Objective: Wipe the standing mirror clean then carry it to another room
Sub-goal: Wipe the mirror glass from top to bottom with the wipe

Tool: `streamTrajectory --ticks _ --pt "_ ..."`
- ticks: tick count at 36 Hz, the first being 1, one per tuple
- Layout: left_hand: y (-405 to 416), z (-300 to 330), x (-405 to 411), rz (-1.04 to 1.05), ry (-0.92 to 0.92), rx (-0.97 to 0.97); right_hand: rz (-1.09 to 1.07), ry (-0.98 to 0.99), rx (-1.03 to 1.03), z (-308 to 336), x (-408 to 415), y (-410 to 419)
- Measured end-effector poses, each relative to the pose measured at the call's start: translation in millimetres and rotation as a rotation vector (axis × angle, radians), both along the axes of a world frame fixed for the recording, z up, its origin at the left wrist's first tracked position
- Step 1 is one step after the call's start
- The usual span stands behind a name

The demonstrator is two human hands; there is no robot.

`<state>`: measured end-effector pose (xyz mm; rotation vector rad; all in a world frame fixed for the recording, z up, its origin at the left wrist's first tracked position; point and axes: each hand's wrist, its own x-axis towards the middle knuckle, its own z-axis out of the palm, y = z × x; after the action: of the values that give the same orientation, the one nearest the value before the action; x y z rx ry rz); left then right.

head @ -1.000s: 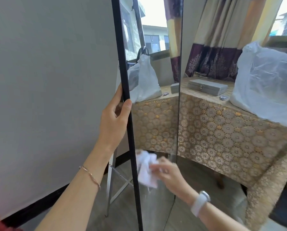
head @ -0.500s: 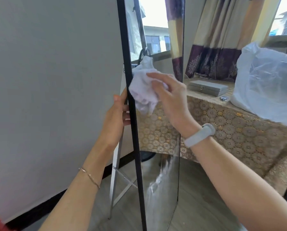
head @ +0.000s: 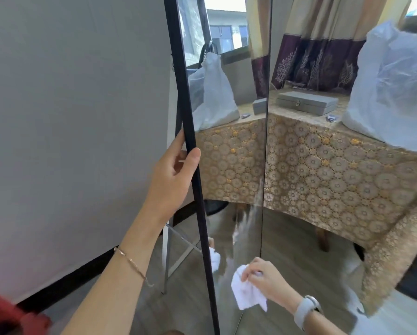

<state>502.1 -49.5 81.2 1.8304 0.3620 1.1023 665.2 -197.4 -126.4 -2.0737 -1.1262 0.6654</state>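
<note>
Head view: the standing mirror [head: 229, 165] stands upright just in front of a grey wall [head: 69, 117], its black frame running from top to bottom of the picture. The left hand [head: 171, 180] holds the frame's left edge, thumb on the front and fingers curled behind. Low down, the right hand [head: 268, 279] pinches a crumpled white cloth [head: 247, 292] against the lower glass, its grip closed on the cloth. Streaks show on the glass above the cloth. To the right, a worktop [head: 335, 170] under a gold patterned cover carries a grey box [head: 306, 102] and a white plastic bag [head: 393, 88].
</note>
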Motion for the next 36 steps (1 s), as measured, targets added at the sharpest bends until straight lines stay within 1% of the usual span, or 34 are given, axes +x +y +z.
streamTrajectory --ticks 1,3,7,8,10,12,14,17,19,23,25,26,28,33,36 --pt "-2 -5 2 0.025 0.008 0.022 -0.028 -0.001 0.036 9 5 0" --pt "-6 -11 7 0.071 0.021 0.063 -0.061 0.000 0.174 38 10 4" --pt "-9 -19 10 0.111 -0.008 0.049 -0.115 -0.025 0.572 98 5 23" --pt "-8 -21 11 0.103 -0.014 0.041 -0.117 -0.031 0.659 105 0 29" --pt "-6 -23 11 0.111 -0.005 0.066 -0.113 -0.030 0.752 107 -14 40" --pt "-4 -24 10 0.126 0.003 0.094 -0.100 -0.032 0.770 91 -30 51" --pt "-2 -26 10 0.118 -0.002 0.088 -0.133 -0.006 0.779 63 -43 54" --pt "-3 -31 9 0.099 -0.021 0.082 -0.237 0.132 0.713 7 -51 46" --pt "-4 -36 6 0.093 -0.015 0.081 -0.278 0.204 0.576 -29 -51 35" --pt "-5 -53 2 0.066 0.054 0.088 -0.300 0.223 0.191 -85 -48 10" --pt "-7 -61 2 0.071 0.076 0.068 -0.363 0.245 0.109 -95 -42 0" --pt "-8 -63 2 0.074 0.075 0.057 -0.402 0.253 0.117 -95 -36 -3" --pt "-9 -68 4 0.070 0.082 0.054 -0.467 0.255 0.194 -82 -24 -4" --pt "-8 -83 9 0.058 0.104 0.062 -0.485 0.140 0.533 -4 2 18" --pt "-8 -93 13 -0.006 0.072 -0.022 -0.488 0.116 0.723 40 6 39"
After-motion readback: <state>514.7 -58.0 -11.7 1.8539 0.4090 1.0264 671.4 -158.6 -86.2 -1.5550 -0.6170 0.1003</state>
